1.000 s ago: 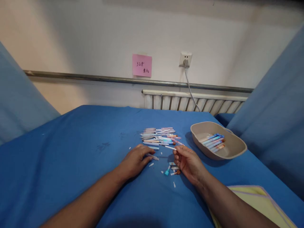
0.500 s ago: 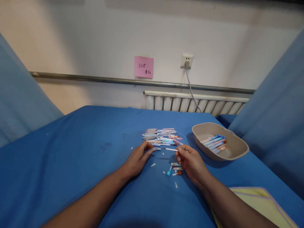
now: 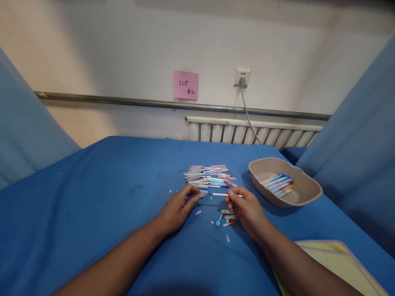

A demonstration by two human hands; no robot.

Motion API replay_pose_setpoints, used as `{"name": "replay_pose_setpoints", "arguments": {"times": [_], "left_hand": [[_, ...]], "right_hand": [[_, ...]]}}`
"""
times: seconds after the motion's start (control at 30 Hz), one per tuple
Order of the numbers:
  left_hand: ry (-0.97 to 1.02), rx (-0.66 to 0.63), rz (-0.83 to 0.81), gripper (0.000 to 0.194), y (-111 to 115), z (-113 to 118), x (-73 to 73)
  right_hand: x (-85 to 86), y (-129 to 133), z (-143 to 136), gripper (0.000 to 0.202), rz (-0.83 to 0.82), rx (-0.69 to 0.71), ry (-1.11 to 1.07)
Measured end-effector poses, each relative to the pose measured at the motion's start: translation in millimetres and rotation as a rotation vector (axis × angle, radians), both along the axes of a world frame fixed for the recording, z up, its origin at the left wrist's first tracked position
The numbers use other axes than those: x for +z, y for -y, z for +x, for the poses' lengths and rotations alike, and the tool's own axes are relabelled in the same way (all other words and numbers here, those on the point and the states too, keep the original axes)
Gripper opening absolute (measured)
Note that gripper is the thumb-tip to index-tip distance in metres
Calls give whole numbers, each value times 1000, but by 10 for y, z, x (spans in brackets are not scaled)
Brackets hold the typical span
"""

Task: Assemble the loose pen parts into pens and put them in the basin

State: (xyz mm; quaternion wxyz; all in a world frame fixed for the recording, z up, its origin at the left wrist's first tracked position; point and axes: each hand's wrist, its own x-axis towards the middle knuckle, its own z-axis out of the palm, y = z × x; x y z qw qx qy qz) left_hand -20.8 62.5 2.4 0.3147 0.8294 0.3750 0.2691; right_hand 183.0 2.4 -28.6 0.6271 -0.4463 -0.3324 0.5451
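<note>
My left hand (image 3: 175, 209) is closed around a pale pen barrel (image 3: 202, 193), with its open end pointing right. Between the thumb and fingers of my right hand (image 3: 248, 211) is a thin white pen refill (image 3: 219, 194). The refill's dark tip is at the barrel's mouth; whether it has entered, I cannot tell. Just beyond both hands lies a row of pen parts (image 3: 208, 174), with barrels, white refills and patterned pieces side by side. Nearer me are small white tips (image 3: 198, 212), a turquoise cap piece (image 3: 218, 222) and a brown one (image 3: 232, 222), partly beside my right hand.
A beige basket (image 3: 304, 198) with several pens (image 3: 279, 184) stands to the right. A folded yellow cloth (image 3: 331, 263) lies at the front right on the blue-covered table (image 3: 101, 189). Behind are a radiator (image 3: 225, 130), a rail, and a socket (image 3: 242, 77) with a cable.
More of the refill now shows behind my right fingertips. Both hands stay close together in nearly the same place; the whole view has shifted slightly.
</note>
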Motion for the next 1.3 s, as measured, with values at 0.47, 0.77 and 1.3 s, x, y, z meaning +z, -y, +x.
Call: {"name": "replay_pose_setpoints", "arguments": {"times": [0.47,0.77,1.3], "left_hand": [[11,-141,-55,20,147,43,22],[121,-271,-390,30,301,202,17],[386,-89,-721,33,81,142,-134]], "right_hand": [[115,127,-114,38,35,102,512],[165,205,-103,53,143,254,417],[118,-41,410,19,79,49,666]]}}
